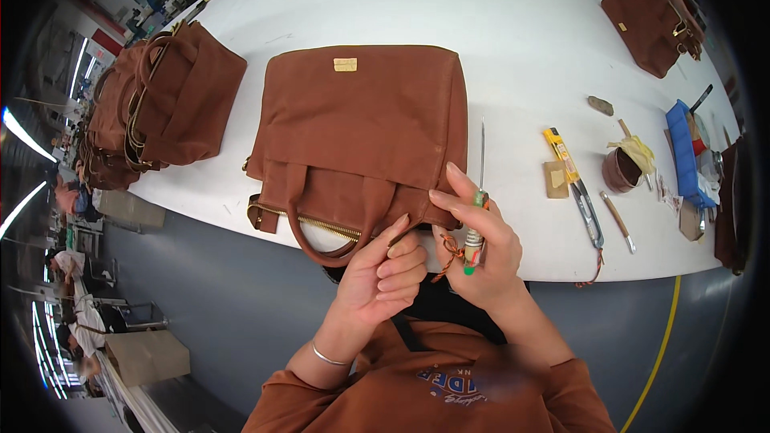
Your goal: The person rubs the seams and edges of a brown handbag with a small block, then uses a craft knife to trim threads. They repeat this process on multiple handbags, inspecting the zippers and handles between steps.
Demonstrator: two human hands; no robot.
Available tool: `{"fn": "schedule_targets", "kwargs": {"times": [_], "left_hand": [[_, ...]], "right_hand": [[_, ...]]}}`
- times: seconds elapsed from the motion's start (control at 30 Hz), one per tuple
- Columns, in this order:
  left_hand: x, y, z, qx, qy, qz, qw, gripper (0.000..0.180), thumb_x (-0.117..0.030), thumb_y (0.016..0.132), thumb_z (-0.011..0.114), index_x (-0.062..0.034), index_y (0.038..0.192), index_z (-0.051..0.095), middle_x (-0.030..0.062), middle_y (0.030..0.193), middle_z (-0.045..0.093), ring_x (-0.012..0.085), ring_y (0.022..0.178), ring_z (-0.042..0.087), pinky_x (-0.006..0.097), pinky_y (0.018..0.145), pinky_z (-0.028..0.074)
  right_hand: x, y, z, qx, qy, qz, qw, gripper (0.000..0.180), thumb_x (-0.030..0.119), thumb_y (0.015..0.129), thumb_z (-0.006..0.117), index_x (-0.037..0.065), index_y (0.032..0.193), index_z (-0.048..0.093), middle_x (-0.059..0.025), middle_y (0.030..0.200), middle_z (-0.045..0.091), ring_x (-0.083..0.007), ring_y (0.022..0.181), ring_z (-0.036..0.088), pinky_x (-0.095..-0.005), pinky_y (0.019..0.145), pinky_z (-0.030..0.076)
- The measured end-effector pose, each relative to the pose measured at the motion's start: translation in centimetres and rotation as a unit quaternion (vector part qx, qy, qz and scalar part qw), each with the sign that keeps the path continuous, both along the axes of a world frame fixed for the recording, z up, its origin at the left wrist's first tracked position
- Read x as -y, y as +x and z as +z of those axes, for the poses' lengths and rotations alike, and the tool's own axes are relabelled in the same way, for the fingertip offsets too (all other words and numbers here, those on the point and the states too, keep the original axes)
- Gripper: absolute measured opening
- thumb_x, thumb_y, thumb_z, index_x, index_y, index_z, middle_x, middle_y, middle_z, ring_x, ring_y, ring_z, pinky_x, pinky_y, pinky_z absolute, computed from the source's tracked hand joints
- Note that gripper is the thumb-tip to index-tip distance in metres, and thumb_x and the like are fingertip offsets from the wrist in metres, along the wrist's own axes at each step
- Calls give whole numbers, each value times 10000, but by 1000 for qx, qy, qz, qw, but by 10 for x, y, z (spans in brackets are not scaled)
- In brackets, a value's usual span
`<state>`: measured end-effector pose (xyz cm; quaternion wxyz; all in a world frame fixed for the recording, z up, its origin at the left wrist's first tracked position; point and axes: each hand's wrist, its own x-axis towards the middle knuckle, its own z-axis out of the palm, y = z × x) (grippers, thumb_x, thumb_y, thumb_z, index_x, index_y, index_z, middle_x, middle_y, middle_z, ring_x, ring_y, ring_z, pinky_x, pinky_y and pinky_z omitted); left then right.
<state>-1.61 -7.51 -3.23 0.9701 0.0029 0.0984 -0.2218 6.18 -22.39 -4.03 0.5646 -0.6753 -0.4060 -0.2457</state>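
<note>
A brown handbag (361, 128) lies flat on the white table, its two handles and brass zipper toward me. My left hand (383, 277) is closed, thumb and forefinger pinching a narrow edge at the bag's near right corner. Beside it, my right hand (485, 248) has an awl (474, 244) tucked in its fingers, the long thin metal shaft pointing away from me. Its handle is wrapped, with a green end and an orange-and-black cord. Fingers of the right hand also touch the bag's corner; what lies beneath them is hidden.
More brown bags (176, 100) stand at the left, one (646, 24) at the far right, others along the far edge. On the right lie a yellow-and-grey cutter knife (576, 184), a small tan block (555, 180), a brown pot (622, 170), a brush-like stick (618, 223) and a blue tray (682, 152).
</note>
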Motion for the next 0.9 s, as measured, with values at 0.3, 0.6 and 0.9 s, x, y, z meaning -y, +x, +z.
{"fn": "schedule_targets", "kwargs": {"times": [0.3,0.6,0.9], "left_hand": [[8,4,8,-23,77,7,997,471,-408,1069,332,-117,703,387,-30,554,358,79,448,353,191,378,311],[4,7,0,30,85,-15,996,479,-387,1077,314,-111,689,374,-34,563,353,64,444,314,182,368,297],[0,6,-7,37,55,-27,997,495,-399,1078,271,-103,692,363,-21,562,363,75,431,321,188,363,301]], "right_hand": [[0,0,-5,-11,31,28,999,609,-152,652,688,30,1213,532,-255,1310,578,-332,1088,653,-384,943,507],[16,-7,4,-110,91,74,987,368,-40,900,587,-14,1220,408,-332,1291,549,-325,1092,661,-404,958,502],[46,-12,28,-219,161,-3,962,536,462,1027,405,-26,1246,428,-276,1052,663,-305,814,708,-388,799,560]]}}
